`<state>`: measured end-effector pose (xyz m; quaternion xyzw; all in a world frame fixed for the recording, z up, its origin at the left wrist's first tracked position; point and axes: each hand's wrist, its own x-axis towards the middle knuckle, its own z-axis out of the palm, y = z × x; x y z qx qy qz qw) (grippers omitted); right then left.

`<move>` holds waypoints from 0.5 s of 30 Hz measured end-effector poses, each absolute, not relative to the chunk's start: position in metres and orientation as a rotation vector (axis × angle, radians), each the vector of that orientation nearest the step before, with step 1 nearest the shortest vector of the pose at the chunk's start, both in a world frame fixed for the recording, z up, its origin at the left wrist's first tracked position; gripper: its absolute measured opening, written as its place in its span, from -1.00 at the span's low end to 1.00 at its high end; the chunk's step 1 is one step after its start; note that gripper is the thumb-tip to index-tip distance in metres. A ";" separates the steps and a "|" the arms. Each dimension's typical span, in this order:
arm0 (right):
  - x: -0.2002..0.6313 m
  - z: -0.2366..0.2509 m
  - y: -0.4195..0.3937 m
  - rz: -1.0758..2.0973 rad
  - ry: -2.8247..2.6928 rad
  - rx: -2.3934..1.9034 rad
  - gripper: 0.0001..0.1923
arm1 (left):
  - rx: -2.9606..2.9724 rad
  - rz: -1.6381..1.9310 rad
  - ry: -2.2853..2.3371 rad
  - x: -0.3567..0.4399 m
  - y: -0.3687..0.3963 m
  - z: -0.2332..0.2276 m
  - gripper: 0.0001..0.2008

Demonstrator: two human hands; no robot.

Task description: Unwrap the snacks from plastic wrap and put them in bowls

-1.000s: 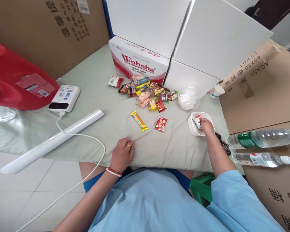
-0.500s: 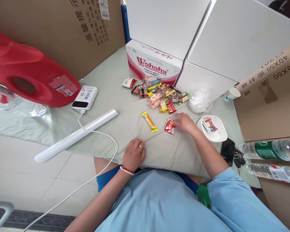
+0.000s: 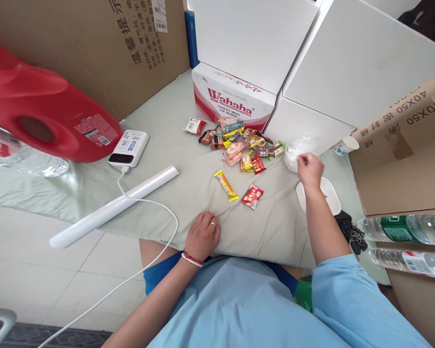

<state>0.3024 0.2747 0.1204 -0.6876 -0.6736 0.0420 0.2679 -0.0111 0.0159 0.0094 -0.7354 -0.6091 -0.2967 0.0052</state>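
Observation:
My right hand (image 3: 310, 170) is at the clear plastic bag (image 3: 293, 149), its fingers pinched on the bag's near right side. The fingertips are partly hidden. My left hand (image 3: 203, 235) rests palm down at the cloth's front edge, holding nothing, with its fingers loosely bent. In front of it lie a yellow snack bar (image 3: 226, 185) and a red snack packet (image 3: 253, 196), apart from each other. Behind them is a pile of wrapped snacks (image 3: 239, 140). A white bowl (image 3: 334, 197) stands under my right wrist, its contents mostly covered by the arm.
A Wahaba carton (image 3: 232, 99) stands behind the pile. To the left are a red jug (image 3: 58, 101), a power bank (image 3: 129, 147), a white light tube (image 3: 116, 205) and a cable. On the right are a paper cup (image 3: 346, 145), keys (image 3: 357, 239) and water bottles (image 3: 402, 228).
My right hand has left the red packet and moved right to the plastic bag. The red packet lies turned and slightly shifted. My left hand stays in place.

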 end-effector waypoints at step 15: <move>0.328 0.200 0.377 0.023 -1.664 -1.918 -0.74 | -2.280 -0.949 -1.889 -0.011 0.016 0.007 -0.83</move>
